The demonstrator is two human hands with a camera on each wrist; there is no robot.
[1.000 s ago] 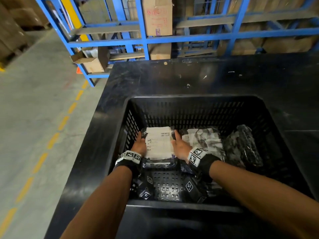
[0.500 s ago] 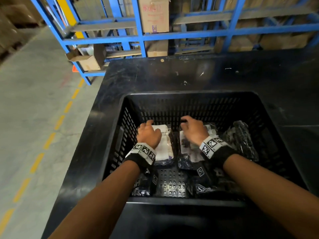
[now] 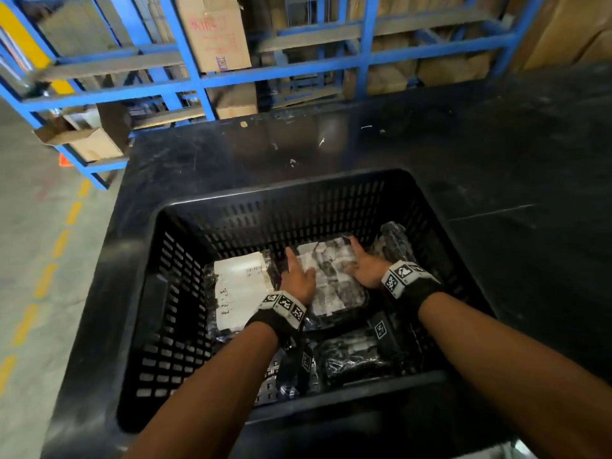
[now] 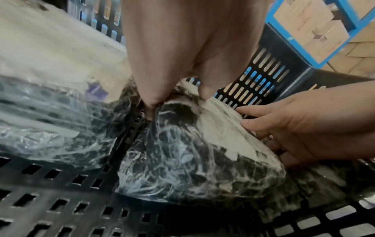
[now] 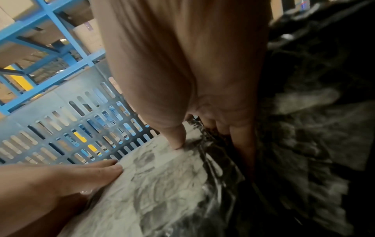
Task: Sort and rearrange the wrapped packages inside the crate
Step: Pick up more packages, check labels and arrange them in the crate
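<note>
Several plastic-wrapped packages lie in a black slotted crate (image 3: 185, 293). My left hand (image 3: 295, 265) and right hand (image 3: 359, 258) grip the two sides of the middle package (image 3: 331, 276), crinkled white over black. In the left wrist view my left hand (image 4: 178, 96) has its thumb on top of that package (image 4: 192, 152) and its fingers down the left edge. In the right wrist view my right hand (image 5: 211, 141) presses its thumb on the package's (image 5: 162, 184) top, fingers down the right side. A white-labelled package (image 3: 238, 289) lies to the left.
A dark wrapped package (image 3: 394, 240) leans at the crate's right wall and another (image 3: 354, 356) lies near the front wall. The crate stands on a black table (image 3: 496, 160). Blue racking (image 3: 198, 81) with cardboard boxes is behind; the concrete floor (image 3: 39, 260) is on the left.
My left hand has left the white-labelled package and moved right onto the middle package. My right hand has shifted to that package's right side. The view has swung to the right.
</note>
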